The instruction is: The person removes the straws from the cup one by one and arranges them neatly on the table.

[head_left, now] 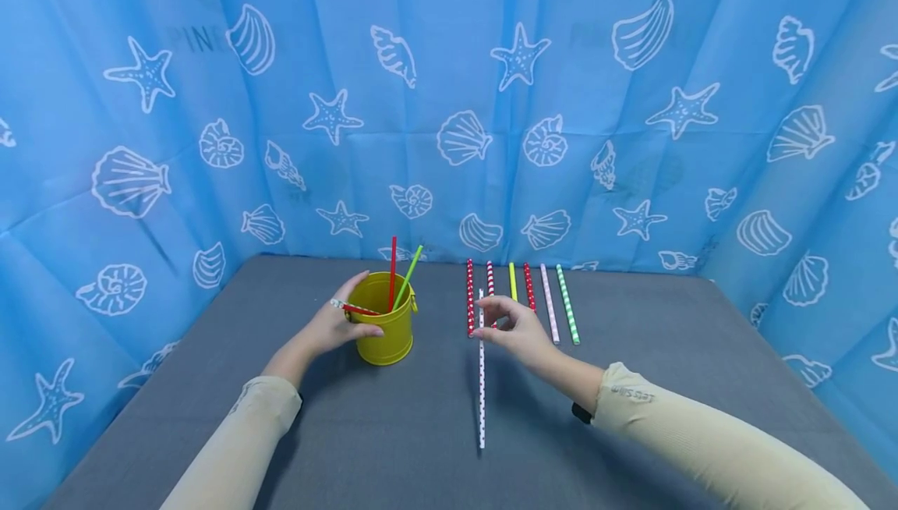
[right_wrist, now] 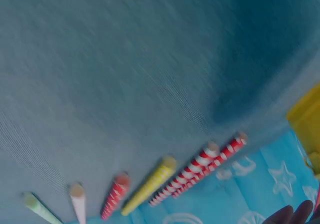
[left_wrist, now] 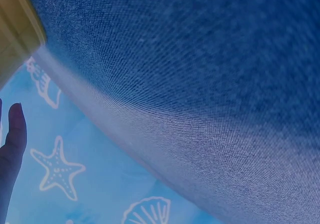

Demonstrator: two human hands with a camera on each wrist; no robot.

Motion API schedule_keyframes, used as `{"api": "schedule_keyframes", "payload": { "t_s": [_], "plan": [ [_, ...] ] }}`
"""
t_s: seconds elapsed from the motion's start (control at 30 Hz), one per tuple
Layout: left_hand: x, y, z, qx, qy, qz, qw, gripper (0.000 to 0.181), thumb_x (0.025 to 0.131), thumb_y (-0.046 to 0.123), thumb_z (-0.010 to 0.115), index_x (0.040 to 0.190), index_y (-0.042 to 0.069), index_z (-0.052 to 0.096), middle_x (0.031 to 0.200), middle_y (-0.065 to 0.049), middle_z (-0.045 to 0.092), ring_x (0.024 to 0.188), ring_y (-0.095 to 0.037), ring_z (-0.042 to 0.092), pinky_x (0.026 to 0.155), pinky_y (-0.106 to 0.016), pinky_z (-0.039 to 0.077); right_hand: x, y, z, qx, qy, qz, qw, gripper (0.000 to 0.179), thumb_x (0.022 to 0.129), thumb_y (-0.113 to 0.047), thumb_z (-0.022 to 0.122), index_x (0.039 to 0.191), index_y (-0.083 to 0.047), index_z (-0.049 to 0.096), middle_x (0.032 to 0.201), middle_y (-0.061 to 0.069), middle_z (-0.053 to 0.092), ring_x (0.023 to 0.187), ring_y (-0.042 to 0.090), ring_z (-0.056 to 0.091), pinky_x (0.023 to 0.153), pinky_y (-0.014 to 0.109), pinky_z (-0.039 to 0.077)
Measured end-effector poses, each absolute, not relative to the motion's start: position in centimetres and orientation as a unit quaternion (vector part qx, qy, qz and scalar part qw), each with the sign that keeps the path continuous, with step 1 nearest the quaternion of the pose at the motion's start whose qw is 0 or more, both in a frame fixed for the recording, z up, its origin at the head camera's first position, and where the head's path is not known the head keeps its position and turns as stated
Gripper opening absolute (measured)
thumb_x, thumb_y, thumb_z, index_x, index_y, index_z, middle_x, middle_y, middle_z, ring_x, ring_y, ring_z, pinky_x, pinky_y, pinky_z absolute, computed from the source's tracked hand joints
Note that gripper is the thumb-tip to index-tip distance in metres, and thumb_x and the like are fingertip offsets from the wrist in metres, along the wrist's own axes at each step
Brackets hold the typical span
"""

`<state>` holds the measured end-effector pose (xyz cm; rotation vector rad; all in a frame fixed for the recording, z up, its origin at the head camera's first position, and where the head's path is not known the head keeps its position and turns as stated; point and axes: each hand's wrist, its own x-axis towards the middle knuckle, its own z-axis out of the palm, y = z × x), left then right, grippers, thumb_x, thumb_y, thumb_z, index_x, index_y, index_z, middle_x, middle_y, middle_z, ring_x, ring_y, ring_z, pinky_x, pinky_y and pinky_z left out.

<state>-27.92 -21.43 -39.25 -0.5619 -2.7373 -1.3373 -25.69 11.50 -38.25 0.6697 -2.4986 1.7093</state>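
Note:
My left hand (head_left: 335, 328) cups the yellow bucket (head_left: 386, 342), its thumb across the front and fingers round the far left side. In the bucket a red straw (head_left: 393, 268) and a green straw (head_left: 409, 276) stand up, while other straws (head_left: 359, 309) lean over the rim beside the hand. Between thumb and fingertips, my right hand (head_left: 515, 328) pinches a white dotted paper straw (head_left: 482, 393), its long end pointing toward me. The left wrist view catches only the bucket's edge (left_wrist: 20, 32) and one digit; fingertips (right_wrist: 290, 215) show low in the right wrist view.
Just beyond my right hand, several paper straws lie in a row: red dotted (head_left: 470, 299), red-striped (head_left: 490, 280), yellow (head_left: 513, 282), another red (head_left: 529, 288), pale pink (head_left: 550, 304) and green-striped (head_left: 568, 305). A blue shell-print curtain (head_left: 421, 112) hangs behind the grey tabletop (head_left: 393, 432).

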Motion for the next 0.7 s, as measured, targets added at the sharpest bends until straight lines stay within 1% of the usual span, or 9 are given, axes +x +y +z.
{"api": "schedule_keyframes", "payload": {
  "t_s": [0.13, 0.37, 0.5, 0.6, 0.7],
  "plan": [
    [-27.9, -21.4, -39.2, -0.179, -0.885, -0.430, 0.019, 0.099, 0.079, 0.021, 0.082, 0.152, 0.001, 0.018, 0.148, -0.027, 0.031, 0.130, -0.043, 0.039, 0.106, -0.059, 0.032, -25.7, 11.6, -39.3, 0.219, -0.814, 0.538, 0.002, 0.041, 0.085, -0.006, 0.075, 0.122, 0.003, 0.060, 0.100, 0.011, 0.061, 0.091, 0.024, 0.056, 0.077, 0.033, 0.049],
    [-28.0, -21.4, -39.1, -0.175, -0.883, -0.435, 0.016, 0.101, 0.078, 0.021, 0.083, 0.152, 0.002, 0.018, 0.149, -0.026, 0.031, 0.130, -0.043, 0.038, 0.107, -0.059, 0.031, -26.0, 11.2, -40.8, 0.223, -0.831, 0.510, -0.019, 0.041, 0.084, -0.005, 0.075, 0.120, 0.007, 0.059, 0.097, 0.014, 0.062, 0.087, 0.020, 0.057, 0.074, 0.030, 0.049],
    [-28.0, -21.4, -39.1, -0.174, -0.882, -0.438, 0.013, 0.101, 0.078, 0.021, 0.083, 0.152, 0.002, 0.018, 0.149, -0.026, 0.031, 0.130, -0.042, 0.038, 0.107, -0.059, 0.032, -26.0, 11.1, -41.6, 0.230, -0.837, 0.496, -0.026, 0.042, 0.082, -0.009, 0.077, 0.118, 0.007, 0.062, 0.092, 0.007, 0.061, 0.084, 0.018, 0.056, 0.070, 0.029, 0.049],
    [-27.9, -21.3, -39.1, -0.175, -0.881, -0.439, 0.012, 0.101, 0.078, 0.021, 0.083, 0.152, 0.002, 0.017, 0.149, -0.026, 0.031, 0.130, -0.042, 0.038, 0.107, -0.059, 0.032, -25.8, 11.1, -42.2, 0.252, -0.837, 0.485, -0.032, 0.042, 0.082, -0.011, 0.078, 0.115, 0.009, 0.062, 0.087, 0.003, 0.058, 0.078, 0.013, 0.054, 0.063, 0.026, 0.048],
    [-27.9, -21.3, -39.0, -0.176, -0.880, -0.441, 0.012, 0.101, 0.078, 0.021, 0.083, 0.152, 0.002, 0.017, 0.148, -0.026, 0.031, 0.130, -0.042, 0.038, 0.107, -0.059, 0.031, -25.7, 11.1, -42.5, 0.255, -0.836, 0.482, -0.054, 0.041, 0.082, -0.011, 0.078, 0.115, 0.009, 0.062, 0.083, 0.000, 0.056, 0.073, 0.011, 0.052, 0.058, 0.024, 0.046]
  ]
}}
